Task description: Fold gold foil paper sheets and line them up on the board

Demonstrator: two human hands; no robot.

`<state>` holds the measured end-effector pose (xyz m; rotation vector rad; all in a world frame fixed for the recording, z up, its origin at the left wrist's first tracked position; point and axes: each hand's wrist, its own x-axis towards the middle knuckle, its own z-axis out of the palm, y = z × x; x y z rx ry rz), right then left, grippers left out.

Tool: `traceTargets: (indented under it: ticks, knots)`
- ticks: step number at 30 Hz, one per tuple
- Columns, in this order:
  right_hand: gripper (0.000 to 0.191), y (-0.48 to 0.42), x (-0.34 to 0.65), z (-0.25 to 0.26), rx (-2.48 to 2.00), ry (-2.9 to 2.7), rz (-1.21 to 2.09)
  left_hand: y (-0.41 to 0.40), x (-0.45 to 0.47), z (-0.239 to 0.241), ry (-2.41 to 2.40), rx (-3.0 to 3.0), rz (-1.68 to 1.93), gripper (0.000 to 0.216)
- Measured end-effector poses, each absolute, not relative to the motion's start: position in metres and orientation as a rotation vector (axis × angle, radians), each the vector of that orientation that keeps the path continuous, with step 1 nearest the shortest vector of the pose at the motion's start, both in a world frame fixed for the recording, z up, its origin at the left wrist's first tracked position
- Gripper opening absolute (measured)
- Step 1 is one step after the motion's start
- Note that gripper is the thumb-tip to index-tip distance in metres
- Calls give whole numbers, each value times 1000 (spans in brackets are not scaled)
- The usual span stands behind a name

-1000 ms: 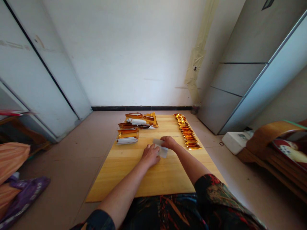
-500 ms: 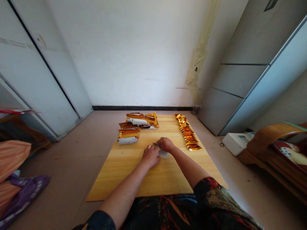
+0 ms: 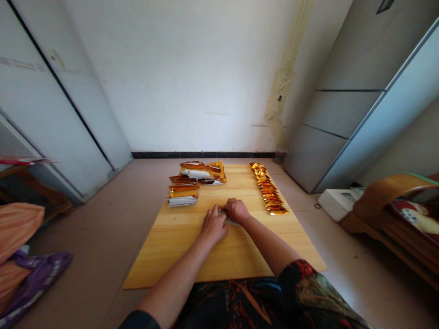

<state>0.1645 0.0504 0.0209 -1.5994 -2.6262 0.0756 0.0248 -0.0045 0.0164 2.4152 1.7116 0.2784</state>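
Both my hands meet over a small whitish sheet (image 3: pixel 231 222) on the wooden board, and only a strip of it shows below and between them. My left hand (image 3: pixel 214 225) lies along its left side, fingers bent and pressed on its upper edge. From the right, my right hand (image 3: pixel 237 210) pinches the same upper edge, fingers curled. A small orange-brown bit is visible between the fingertips; most of the sheet is covered by the hands, and I cannot tell whether it is paper or film.
Gold and white flat wrappers (image 3: pixel 183 192) lie in piles at the board's far left. Along its right side runs a row of shiny gold packets (image 3: pixel 270 192). The wooden board (image 3: pixel 164 256) ends near my lap. A white box (image 3: pixel 334 204) sits on the floor at right.
My right hand has shifted slightly down over the sheet, and less of the sheet shows now. My left hand stays nearly in place. Piles and packets are unmoved.
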Motion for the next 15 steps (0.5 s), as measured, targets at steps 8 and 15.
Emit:
traceTargets:
  ticks: [8, 15]
  knots:
    - [26, 46, 164, 24, -1560, -2674, 15, -6, 23, 18, 1685, 2428, 246, 36]
    - [24, 45, 163, 26, -1532, -2705, -36, 0, 22, 21, 1633, 2482, 200, 30]
